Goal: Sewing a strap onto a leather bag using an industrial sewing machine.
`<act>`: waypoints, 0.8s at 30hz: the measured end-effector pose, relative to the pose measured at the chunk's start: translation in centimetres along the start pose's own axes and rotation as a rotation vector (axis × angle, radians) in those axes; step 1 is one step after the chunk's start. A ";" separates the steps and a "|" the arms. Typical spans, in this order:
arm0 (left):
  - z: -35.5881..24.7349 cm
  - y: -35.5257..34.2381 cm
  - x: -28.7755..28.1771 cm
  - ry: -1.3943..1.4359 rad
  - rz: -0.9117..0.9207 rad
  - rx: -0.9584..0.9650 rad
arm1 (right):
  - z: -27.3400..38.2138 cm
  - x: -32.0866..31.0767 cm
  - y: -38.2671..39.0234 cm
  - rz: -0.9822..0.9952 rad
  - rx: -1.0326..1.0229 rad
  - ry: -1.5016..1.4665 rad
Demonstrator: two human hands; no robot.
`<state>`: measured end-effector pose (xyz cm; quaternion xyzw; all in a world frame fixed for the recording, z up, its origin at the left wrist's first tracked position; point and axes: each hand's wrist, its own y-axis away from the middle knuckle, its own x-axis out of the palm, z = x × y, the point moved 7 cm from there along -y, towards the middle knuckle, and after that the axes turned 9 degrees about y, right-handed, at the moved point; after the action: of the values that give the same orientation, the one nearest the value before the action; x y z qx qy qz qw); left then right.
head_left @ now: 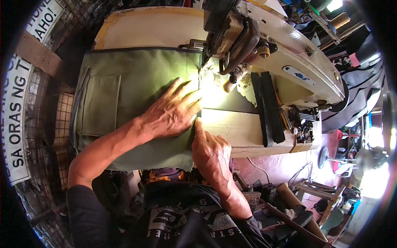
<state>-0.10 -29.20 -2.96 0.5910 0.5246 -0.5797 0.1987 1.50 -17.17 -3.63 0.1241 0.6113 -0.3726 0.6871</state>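
Note:
A green fabric panel [149, 68] with a stitched pocket [101, 105] and dark edging lies flat on the sewing machine's bed. My left hand [171, 109] rests open on it, fingers spread toward the panel's right edge, just short of the lit needle area. Along that same edge, nearer to me, my right hand [213, 159] has its index finger on the dark edging and its other fingers curled; it is closed on the panel's edge, with the thumb mostly hidden. The sewing machine [289, 56] stands over the far right side, its needle area [211, 70] washed out by a bright lamp.
Black strips [266, 109] lie across the pale table [231, 128] beside a bobbin winder [304, 126]. Wire mesh [64, 118] and printed signs [22, 120] border the left. A fan [324, 157] and a wooden frame [318, 192] stand at the right.

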 end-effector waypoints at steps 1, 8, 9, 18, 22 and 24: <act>-0.3 0.4 0.1 0.038 0.013 -0.033 | 0.0 -0.1 0.0 -0.017 -0.009 -0.003; 0.6 1.1 0.3 0.149 -0.037 -0.095 | 0.1 -0.1 -0.3 0.030 -0.019 0.006; 0.6 1.1 0.2 0.146 -0.048 -0.087 | 0.2 0.0 -0.2 0.069 -0.033 0.026; 2.5 -0.3 -0.3 0.106 -0.086 -0.031 | -0.5 0.5 -2.5 0.033 0.003 0.036; 1.9 -0.3 -0.6 0.061 -0.089 0.039 | -0.7 0.6 -3.1 0.005 0.004 0.019; 1.4 0.1 -0.7 0.067 -0.071 0.019 | -0.7 0.4 -3.1 -0.019 -0.006 0.016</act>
<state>-0.59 -30.69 -2.75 0.5929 0.5460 -0.5714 0.1547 -1.09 -19.03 -3.24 0.1191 0.6189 -0.3765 0.6790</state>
